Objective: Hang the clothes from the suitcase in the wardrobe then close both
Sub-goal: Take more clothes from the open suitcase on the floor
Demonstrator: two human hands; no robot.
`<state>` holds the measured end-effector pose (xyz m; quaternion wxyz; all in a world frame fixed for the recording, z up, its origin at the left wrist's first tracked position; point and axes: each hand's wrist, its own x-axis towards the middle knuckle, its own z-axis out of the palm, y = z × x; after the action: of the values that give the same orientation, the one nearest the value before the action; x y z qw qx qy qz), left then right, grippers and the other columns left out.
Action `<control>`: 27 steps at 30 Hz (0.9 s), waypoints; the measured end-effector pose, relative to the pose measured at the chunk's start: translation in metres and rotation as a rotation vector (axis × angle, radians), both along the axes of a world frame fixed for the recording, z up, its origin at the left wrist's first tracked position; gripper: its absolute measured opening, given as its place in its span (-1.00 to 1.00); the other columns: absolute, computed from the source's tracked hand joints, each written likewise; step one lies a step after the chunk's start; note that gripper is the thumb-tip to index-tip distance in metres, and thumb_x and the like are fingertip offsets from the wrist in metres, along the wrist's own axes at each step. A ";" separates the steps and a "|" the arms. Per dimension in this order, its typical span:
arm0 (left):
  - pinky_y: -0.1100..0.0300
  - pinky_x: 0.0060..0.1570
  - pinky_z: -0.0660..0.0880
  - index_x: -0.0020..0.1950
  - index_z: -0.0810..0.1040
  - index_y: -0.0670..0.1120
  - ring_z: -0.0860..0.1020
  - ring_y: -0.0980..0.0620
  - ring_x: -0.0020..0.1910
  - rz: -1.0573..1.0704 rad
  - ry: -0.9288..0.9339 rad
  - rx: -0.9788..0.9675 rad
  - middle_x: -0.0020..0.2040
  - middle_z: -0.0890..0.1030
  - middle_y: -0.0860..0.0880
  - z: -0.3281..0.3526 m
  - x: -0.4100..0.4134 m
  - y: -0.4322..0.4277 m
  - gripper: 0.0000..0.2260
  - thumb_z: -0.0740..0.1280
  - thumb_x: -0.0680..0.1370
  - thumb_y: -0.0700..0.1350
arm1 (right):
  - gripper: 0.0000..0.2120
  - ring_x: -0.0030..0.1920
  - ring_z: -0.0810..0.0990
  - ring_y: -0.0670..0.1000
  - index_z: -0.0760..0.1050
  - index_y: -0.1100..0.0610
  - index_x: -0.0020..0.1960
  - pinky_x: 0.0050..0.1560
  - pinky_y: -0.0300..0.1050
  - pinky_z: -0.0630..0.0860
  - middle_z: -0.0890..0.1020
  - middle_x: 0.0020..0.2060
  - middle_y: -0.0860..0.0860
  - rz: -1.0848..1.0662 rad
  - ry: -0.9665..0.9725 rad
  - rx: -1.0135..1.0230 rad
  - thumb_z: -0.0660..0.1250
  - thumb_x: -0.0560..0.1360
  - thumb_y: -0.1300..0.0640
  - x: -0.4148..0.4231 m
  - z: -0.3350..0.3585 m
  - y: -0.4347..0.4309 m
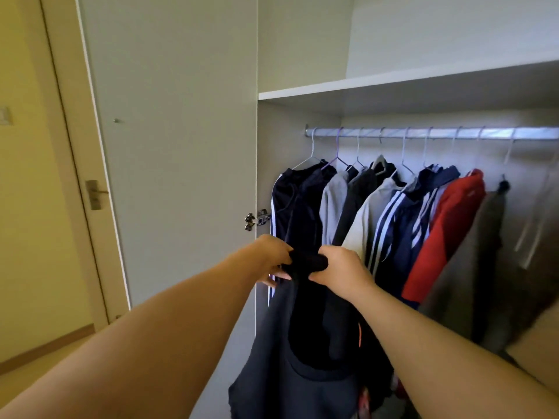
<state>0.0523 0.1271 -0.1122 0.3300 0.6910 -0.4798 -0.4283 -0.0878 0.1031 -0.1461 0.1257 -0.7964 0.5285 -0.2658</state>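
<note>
Wardrobe rail (438,133) full of hung clothes (390,213)

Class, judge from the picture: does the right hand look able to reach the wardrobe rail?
Probably yes: the wardrobe door stands open and nothing blocks the way from the right hand up to the rail. The hand grips the dark garment, though, so that would come along.

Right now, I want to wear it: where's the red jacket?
Head view, right of centre: the red jacket hangs from the rail between a navy striped jacket and a brown coat.
</note>
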 end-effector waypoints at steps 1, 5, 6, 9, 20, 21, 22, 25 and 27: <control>-0.05 0.09 0.47 0.16 0.43 -0.18 0.53 -0.01 -0.30 -0.009 0.065 -0.003 0.06 0.57 -0.18 0.000 -0.009 -0.004 -0.80 0.11 0.60 -0.35 | -0.78 -0.11 0.57 0.11 0.35 0.03 -0.29 -0.17 -0.03 0.48 0.53 -0.24 0.02 -0.032 -0.007 -0.002 0.40 0.40 0.13 -0.010 -0.002 -0.004; -0.07 0.03 0.50 0.03 0.42 -0.23 0.51 -0.07 -0.22 -0.016 0.269 -0.026 -0.14 0.50 -0.15 0.002 -0.047 -0.029 -0.82 0.03 0.59 -0.33 | -0.80 -0.14 0.53 0.07 0.36 0.08 -0.25 -0.22 -0.17 0.38 0.51 -0.21 0.03 -0.154 -0.102 0.040 0.38 0.42 0.22 -0.048 -0.003 -0.022; -0.04 -0.02 0.52 0.02 0.44 -0.24 0.51 -0.08 -0.20 0.002 0.305 -0.047 -0.13 0.52 -0.16 0.003 -0.053 -0.033 -0.80 0.02 0.59 -0.30 | -0.80 -0.15 0.51 0.04 0.36 0.09 -0.25 -0.25 -0.19 0.37 0.51 -0.21 0.03 -0.166 -0.117 0.072 0.38 0.43 0.21 -0.056 -0.003 -0.026; 0.15 -0.30 0.44 0.17 0.46 -0.26 0.48 -0.05 -0.23 0.034 0.304 -0.154 -0.10 0.54 -0.17 0.010 -0.078 -0.056 -0.74 0.05 0.63 -0.21 | -0.83 -0.13 0.51 0.04 0.39 0.08 -0.24 -0.36 -0.27 0.34 0.53 -0.17 0.05 -0.239 -0.146 0.190 0.36 0.48 0.14 -0.083 -0.008 -0.034; 0.05 -0.02 0.54 0.07 0.41 -0.07 0.51 -0.14 0.04 -0.345 -0.230 -0.180 0.07 0.49 -0.15 0.007 -0.091 -0.078 -0.72 0.38 0.42 -0.26 | -0.78 -0.01 0.56 0.19 0.48 0.18 0.02 0.05 -0.01 0.51 0.59 -0.01 0.16 -0.517 -0.421 0.150 0.25 0.55 0.02 -0.121 -0.009 -0.043; 0.06 -0.01 0.52 0.05 0.40 -0.06 0.51 -0.12 0.03 -0.339 -0.325 -0.222 0.09 0.48 -0.14 0.006 -0.089 -0.079 -0.76 0.36 0.44 -0.24 | -0.82 -0.02 0.56 0.19 0.47 0.17 0.01 0.03 -0.01 0.52 0.59 -0.01 0.16 -0.540 -0.418 0.129 0.24 0.54 0.05 -0.122 -0.008 -0.041; 0.07 -0.02 0.50 0.03 0.39 -0.06 0.50 -0.11 0.01 -0.311 -0.462 -0.274 0.10 0.47 -0.13 0.005 -0.086 -0.078 -0.81 0.31 0.48 -0.24 | -0.84 -0.01 0.55 0.19 0.47 0.16 0.03 0.02 -0.02 0.51 0.58 0.00 0.16 -0.562 -0.406 0.111 0.23 0.54 0.08 -0.122 -0.006 -0.039; 0.06 -0.16 0.43 0.13 0.35 -0.13 0.45 -0.15 -0.11 -0.083 -0.666 -0.428 0.13 0.41 -0.15 0.001 -0.079 -0.077 -0.81 0.22 0.53 -0.17 | -0.76 0.00 0.53 0.17 0.45 0.11 0.19 -0.08 -0.10 0.43 0.57 0.05 0.14 -0.576 -0.364 0.064 0.20 0.54 0.15 -0.118 0.002 -0.036; 0.06 -0.15 0.49 0.17 0.33 -0.16 0.49 -0.17 -0.12 0.022 -0.514 -0.345 0.08 0.45 -0.17 -0.007 -0.078 -0.082 -0.74 0.21 0.55 -0.06 | -0.73 0.01 0.52 0.17 0.44 0.11 0.23 -0.09 -0.12 0.39 0.56 0.08 0.14 -0.605 -0.406 0.045 0.18 0.54 0.18 -0.117 0.009 -0.037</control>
<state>-0.0258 0.0452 -0.1195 0.3147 0.7157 -0.6057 -0.1481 -0.2050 0.0657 -0.1376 0.1613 -0.5322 0.7102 -0.4317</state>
